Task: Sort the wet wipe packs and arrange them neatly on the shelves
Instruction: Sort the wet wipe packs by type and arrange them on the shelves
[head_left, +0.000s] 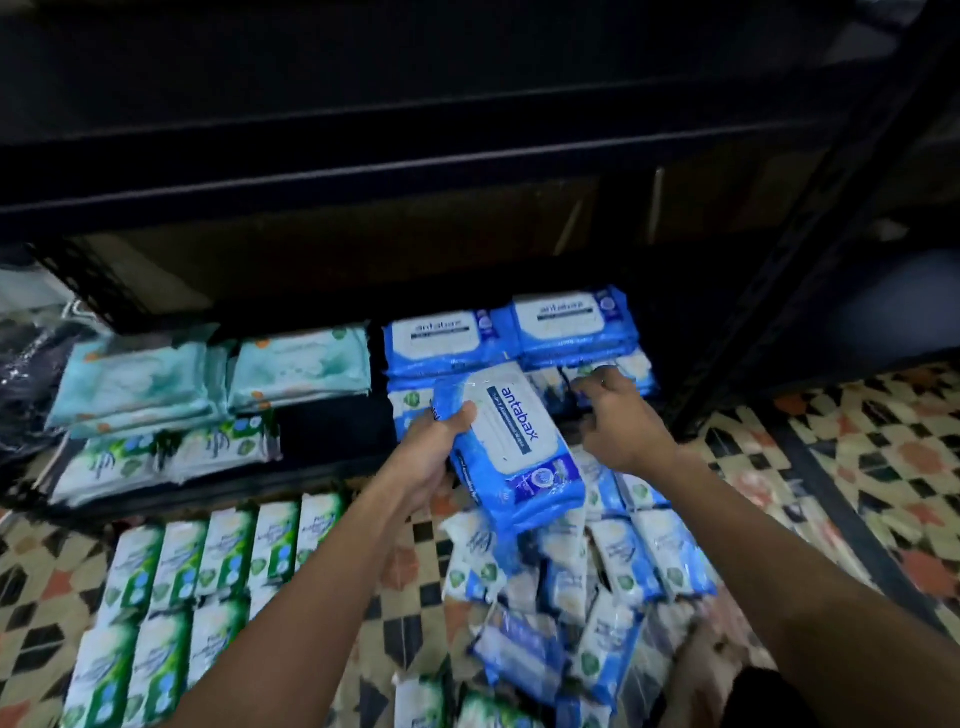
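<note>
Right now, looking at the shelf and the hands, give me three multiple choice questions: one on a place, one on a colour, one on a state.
1. Where do the green-and-white packs in neat rows lie?
A. on the patterned floor
B. on the top shelf
C. in a box

2. What colour is the antabax pack in the left hand?
A. red
B. blue and white
C. yellow

3. What is the right hand doing?
A. hanging idle
B. holding a bottle
C. reaching to the packs on the bottom shelf

Answers: 1 A, they lie on tiles before the shelf. 2 B, blue wrapper, white label. 3 C, its fingers curl at the blue stack.
</note>
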